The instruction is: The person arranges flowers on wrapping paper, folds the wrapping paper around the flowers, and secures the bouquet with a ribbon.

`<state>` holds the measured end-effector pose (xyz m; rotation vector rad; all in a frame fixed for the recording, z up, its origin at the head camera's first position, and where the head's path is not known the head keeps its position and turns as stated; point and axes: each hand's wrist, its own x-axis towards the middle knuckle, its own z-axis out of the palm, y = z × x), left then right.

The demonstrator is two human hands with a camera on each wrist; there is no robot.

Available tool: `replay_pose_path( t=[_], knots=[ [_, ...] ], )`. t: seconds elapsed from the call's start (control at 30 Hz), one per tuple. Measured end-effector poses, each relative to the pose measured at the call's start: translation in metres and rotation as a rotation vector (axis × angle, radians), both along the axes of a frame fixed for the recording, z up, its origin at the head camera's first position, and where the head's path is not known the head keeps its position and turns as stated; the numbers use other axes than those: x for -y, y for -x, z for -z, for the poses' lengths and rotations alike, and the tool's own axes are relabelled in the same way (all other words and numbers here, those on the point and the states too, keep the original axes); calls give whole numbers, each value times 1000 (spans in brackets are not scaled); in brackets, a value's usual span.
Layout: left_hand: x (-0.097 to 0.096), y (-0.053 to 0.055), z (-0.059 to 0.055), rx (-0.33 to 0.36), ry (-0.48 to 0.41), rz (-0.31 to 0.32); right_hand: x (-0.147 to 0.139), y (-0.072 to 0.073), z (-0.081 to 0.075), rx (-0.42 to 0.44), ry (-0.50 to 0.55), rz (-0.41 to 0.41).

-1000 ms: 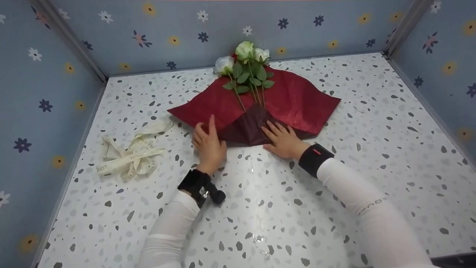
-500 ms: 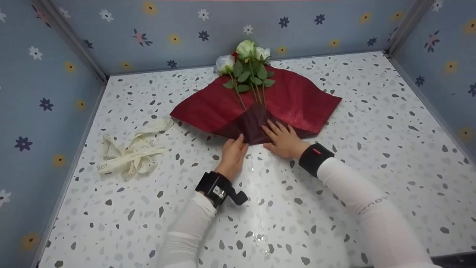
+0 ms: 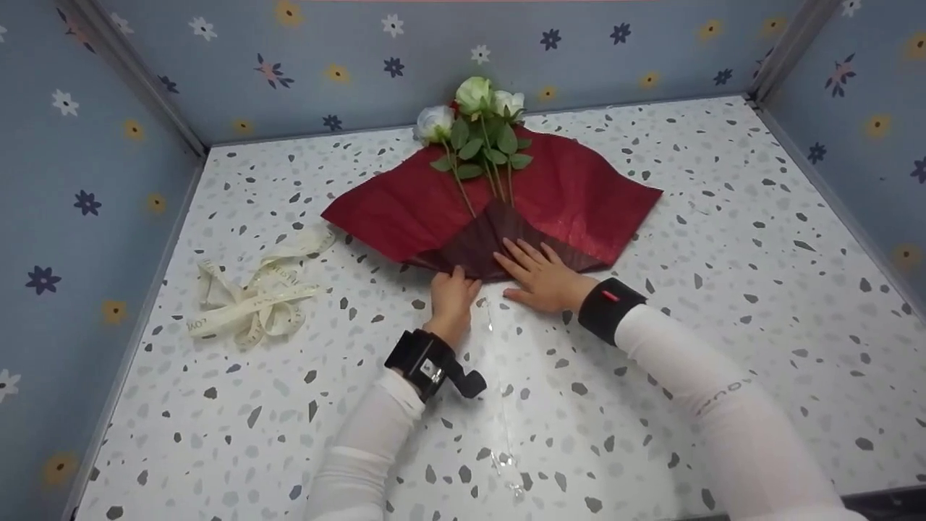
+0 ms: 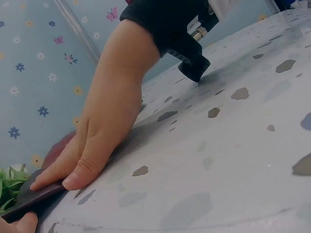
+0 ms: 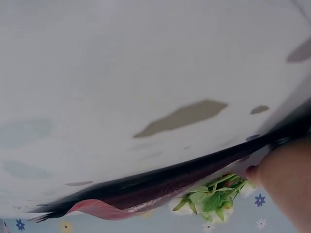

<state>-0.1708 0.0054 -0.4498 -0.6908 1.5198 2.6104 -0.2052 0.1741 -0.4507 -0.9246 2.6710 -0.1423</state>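
A sheet of dark red wrapping paper [image 3: 586,181] lies spread at the back of the table, its darker near corner [image 3: 477,239] folded up over the stems of several artificial roses [image 3: 474,98]. My left hand [image 3: 452,300] pinches the near edge of the fold, fingertips curled at the paper; in the left wrist view only a bit of it [image 4: 23,224] shows by the edge. My right hand [image 3: 542,278] lies with spread, straight fingers on the fold's right half; the left wrist view shows it [image 4: 97,136] from the side. The lower stem ends are hidden under the fold.
A loose heap of cream printed ribbon [image 3: 253,300] lies on the speckled table [image 3: 651,449] to the left. Blue flower-patterned panels [image 3: 615,58] stand along the back and both sides. A strip of clear tape [image 3: 506,463] shows near the front middle.
My left hand has moved right, from the paper's left part to the near edge beside my right hand, and its fingers have curled in. My right hand has slid slightly left and nearer.
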Motion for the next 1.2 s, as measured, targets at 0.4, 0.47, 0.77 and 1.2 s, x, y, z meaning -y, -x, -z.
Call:
replay_pose_path(
  t=[0.4,0.47,0.77,1.2],
  knots=[
    [15,-15,17,-15,4,-18,-2,-9,-1,48,-26,1],
    [16,-18,16,-27,30,-43,-4,-10,-2,55,-32,1],
    [2,-7,8,-108,641,197,-5,-13,1,39,-46,12],
    [-17,12,15,-389,911,411,-6,-16,1,-17,-4,1]
  ],
)
